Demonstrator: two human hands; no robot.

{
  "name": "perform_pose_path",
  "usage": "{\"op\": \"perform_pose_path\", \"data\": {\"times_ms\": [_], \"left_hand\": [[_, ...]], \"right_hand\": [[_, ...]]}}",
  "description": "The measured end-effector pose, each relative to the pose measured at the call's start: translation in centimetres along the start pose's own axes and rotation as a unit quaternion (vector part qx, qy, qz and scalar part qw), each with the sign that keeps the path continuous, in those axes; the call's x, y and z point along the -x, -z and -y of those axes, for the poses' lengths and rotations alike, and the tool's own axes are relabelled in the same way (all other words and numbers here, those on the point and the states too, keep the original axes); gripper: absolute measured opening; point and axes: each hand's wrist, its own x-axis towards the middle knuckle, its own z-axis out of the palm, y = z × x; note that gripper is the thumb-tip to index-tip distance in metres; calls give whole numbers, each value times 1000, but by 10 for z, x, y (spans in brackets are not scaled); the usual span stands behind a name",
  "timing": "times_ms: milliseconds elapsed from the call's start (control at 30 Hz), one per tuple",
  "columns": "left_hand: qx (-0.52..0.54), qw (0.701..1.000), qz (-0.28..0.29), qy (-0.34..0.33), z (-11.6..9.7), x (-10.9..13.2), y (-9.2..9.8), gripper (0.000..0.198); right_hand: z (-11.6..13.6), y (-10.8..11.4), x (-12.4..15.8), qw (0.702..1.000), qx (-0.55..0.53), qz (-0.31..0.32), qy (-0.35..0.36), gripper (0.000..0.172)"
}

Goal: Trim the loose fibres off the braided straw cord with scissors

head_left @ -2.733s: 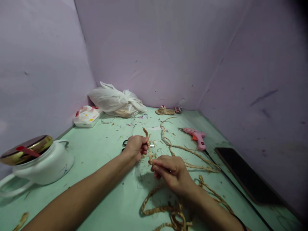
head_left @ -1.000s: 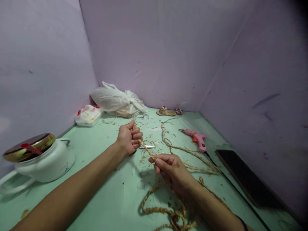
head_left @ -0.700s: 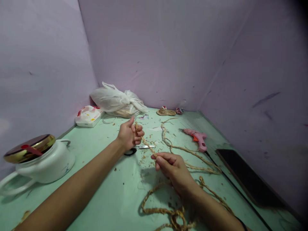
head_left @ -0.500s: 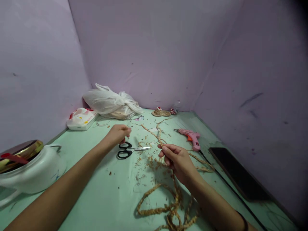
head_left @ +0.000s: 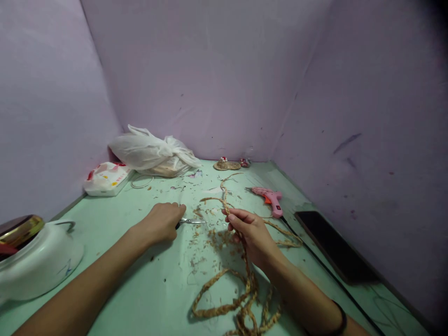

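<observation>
My left hand is closed over the handles of a pair of scissors lying on the table. Only the metal blades and a bit of black handle show past its fingers, pointing right. Between thumb and fingers, my right hand pinches a tan braided straw cord. Loose strand ends of the cord stick out beyond the fingertips, one to the left and one away from me. The rest of the cord hangs below the hand and lies in loops on the near part of the table.
Straw scraps are scattered mid-table. At right lie a pink glue gun with its black cable and a dark phone. A white plastic bag, a tissue pack and a small straw piece sit behind. A white pot stands at left.
My left hand has come down onto the scissors and covers their handles. My right hand still pinches the cord; its left strand end has dropped. The view has shifted slightly.
</observation>
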Motion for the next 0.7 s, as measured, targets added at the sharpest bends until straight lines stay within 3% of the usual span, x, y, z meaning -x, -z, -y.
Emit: {"op": "perform_pose_path", "data": {"times_ms": [133,333,533,633,700], "left_hand": [[-9,999,26,-26,6,2,4,31],[20,1000,18,10,15,2,9,38],[133,987,-56,69,29,0,20,32],[211,967,-98,103,35,1,29,28],[278,945,-125,120,36,3,35,38]], "right_hand": [[-1,2,-2,1000,-8,-12,-8,27],[2,2,-4,999,-32,-25,-9,26],[2,4,-4,999,-36,-10,-7,30],[2,5,-5,1000,-24,-11,4,29],[3,6,-5,1000,-7,-14,10,29]]}}
